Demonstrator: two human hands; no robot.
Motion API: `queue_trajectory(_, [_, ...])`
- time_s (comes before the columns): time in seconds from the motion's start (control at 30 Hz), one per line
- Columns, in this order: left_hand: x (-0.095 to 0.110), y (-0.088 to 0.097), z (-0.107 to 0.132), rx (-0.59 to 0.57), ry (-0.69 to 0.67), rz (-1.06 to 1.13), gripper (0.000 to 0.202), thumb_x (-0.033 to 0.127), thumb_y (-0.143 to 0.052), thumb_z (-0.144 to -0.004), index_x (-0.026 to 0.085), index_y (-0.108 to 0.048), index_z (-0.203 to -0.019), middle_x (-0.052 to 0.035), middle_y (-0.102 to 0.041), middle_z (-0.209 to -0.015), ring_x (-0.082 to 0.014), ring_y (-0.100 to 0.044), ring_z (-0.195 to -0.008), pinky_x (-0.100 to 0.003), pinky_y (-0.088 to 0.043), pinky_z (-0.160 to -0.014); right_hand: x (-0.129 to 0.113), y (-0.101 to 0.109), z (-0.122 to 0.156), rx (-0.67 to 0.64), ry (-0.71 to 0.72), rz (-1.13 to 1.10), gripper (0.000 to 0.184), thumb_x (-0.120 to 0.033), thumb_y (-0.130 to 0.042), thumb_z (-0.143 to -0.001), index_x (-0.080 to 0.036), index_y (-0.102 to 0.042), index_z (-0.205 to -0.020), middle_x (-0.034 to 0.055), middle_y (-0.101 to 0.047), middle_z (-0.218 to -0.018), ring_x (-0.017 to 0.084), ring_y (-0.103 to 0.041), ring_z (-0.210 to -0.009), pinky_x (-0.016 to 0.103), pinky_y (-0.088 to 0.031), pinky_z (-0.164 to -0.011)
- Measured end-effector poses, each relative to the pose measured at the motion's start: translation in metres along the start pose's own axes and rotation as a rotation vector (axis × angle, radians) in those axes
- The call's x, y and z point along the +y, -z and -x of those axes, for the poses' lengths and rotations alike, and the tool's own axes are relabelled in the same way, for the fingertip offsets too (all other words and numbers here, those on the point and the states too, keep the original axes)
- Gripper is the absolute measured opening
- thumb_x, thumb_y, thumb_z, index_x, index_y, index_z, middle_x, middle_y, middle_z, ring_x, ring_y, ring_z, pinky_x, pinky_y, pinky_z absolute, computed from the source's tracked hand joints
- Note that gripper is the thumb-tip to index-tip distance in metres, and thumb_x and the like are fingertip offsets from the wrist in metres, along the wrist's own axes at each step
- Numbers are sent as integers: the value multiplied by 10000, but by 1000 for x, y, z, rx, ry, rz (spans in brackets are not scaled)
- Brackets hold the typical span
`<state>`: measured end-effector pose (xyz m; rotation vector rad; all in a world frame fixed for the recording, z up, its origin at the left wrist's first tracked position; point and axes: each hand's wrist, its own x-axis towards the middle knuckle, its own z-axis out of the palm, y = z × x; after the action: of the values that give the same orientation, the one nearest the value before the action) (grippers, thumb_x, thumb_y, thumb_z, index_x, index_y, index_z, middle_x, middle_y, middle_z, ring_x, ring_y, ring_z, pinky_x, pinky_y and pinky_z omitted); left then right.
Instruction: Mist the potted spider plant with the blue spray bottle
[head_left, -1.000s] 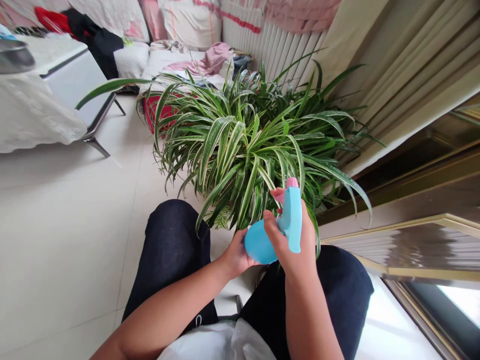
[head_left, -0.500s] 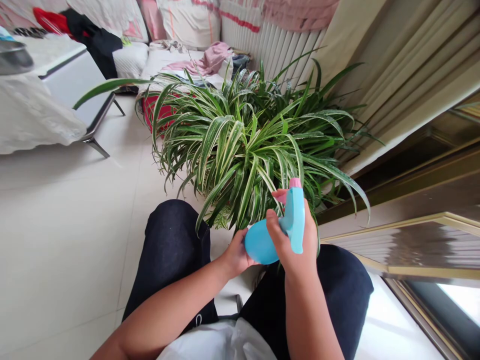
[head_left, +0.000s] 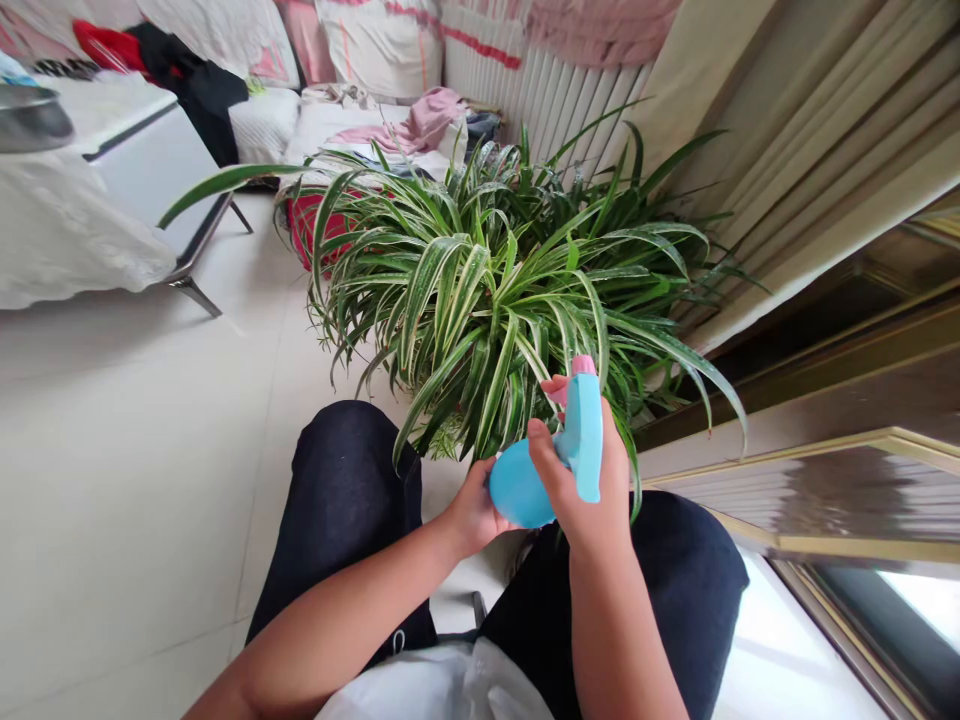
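My left hand (head_left: 474,510) cups the round blue body of a plastic spray bottle (head_left: 517,487) from below, while my right hand (head_left: 589,490) is closed around its neck, with a finger curled up near the pink trigger (head_left: 583,365). The bottle is just in front of a variegated spider plant (head_left: 495,290), whose striped leaves arch behind my right hand. On the near side of the plant are my dark trousers (head_left: 345,500), with a beige curtain (head_left: 787,180) beside it and pale floor tiles (head_left: 150,450) on its other side.
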<state>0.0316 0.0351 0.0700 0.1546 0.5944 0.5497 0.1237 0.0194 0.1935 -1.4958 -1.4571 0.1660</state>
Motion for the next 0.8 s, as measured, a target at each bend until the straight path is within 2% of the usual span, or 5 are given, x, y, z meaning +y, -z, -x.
queue_trajectory(0.2, [-4, 1, -1, 54, 21, -1, 408, 437, -471, -804, 159, -643, -1049, -126, -735, -1043, -339, -585, -1187, -500, -462, -931, 1, 1, -2, -2, 46, 82, 263, -238, -568, -802, -210, -571, -1064, 76, -686, -982, 221, -676, -850, 375, -566, -757])
queue_trajectory(0.43, [-6, 7, -1, -35, 4, -11, 366, 445, -552, -771, 169, -658, -986, -132, -728, -1063, -345, -580, -1191, -484, -464, -926, 3, 1, 0, 17, 32, 106, 216, -242, -567, -794, -204, -583, -1006, 77, -678, -915, 247, -678, -858, 416, -565, -775])
queue_trajectory(0.67, [-5, 5, -5, 18, -10, -25, 458, 445, -469, -820, 143, -640, -1118, -146, -726, -1067, -345, -623, -1096, -502, -471, -885, 6, -1, 0, -49, 6, -19, 412, -266, -579, -832, -216, -537, -1238, 106, -670, -1150, 255, -664, -1036, 408, -552, -865])
queue_trajectory(0.8, [-4, 6, -5, -3, 5, -20, 507, 488, -492, -795, 128, -631, -1124, -153, -718, -1060, -337, -645, -1008, -492, -477, -855, 6, -2, 1, -86, -37, -63, 551, -282, -581, -842, -249, -452, -1377, 94, -659, -1218, 269, -657, -1086, 377, -574, -788])
